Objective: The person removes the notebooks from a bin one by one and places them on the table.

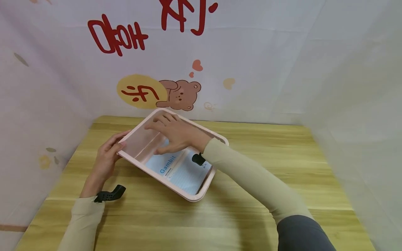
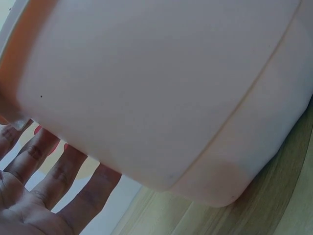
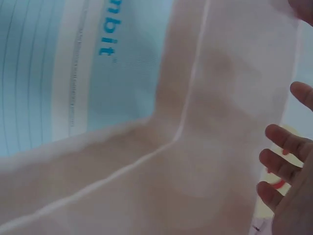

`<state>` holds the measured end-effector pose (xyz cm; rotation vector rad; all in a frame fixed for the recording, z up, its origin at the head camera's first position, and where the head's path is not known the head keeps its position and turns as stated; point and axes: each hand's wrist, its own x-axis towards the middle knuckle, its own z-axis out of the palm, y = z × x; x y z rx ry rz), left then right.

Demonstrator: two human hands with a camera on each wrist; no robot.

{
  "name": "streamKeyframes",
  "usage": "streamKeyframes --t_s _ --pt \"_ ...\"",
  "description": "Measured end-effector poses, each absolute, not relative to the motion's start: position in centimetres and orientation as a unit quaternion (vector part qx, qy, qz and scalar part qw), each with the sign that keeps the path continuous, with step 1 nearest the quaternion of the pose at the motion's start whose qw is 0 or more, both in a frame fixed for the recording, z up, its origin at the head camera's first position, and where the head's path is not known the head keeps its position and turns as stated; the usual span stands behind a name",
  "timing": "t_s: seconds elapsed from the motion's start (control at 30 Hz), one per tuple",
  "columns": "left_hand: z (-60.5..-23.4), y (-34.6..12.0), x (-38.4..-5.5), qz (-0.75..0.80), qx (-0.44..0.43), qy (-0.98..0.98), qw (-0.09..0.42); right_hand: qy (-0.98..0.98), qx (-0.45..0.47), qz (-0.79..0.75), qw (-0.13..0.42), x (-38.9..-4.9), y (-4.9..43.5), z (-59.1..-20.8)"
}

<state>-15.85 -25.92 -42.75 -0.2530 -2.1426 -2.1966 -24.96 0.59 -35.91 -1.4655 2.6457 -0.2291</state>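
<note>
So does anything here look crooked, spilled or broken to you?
Just the pink bin: it looks tilted rather than flat on the table, its left end raised where the left hand grips the rim. The notebook lies inside it, and I see no spill or damage.

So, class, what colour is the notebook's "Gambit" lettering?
Blue; the "Gambit" lettering shows best, whole, in the head view.

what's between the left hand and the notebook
The bin: its wall stands between the left hand and the notebook, as the head view shows.
</note>
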Motion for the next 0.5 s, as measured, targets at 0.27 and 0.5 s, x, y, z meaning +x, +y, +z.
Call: streamKeyframes --t_s 0.27,0.5 --pt "-42.4 -26.2 -16.0 -0.718 -0.091 -0.69 0.022 0.874 -0.478 -0.045 0.071 -25.3 -1.2 -36.6" --pt "-42.5 -26.4 -15.9 -0.711 -0.076 -0.699 0.02 0.865 -0.493 -0.015 0.094 -25.3 -2.8 -37.5"
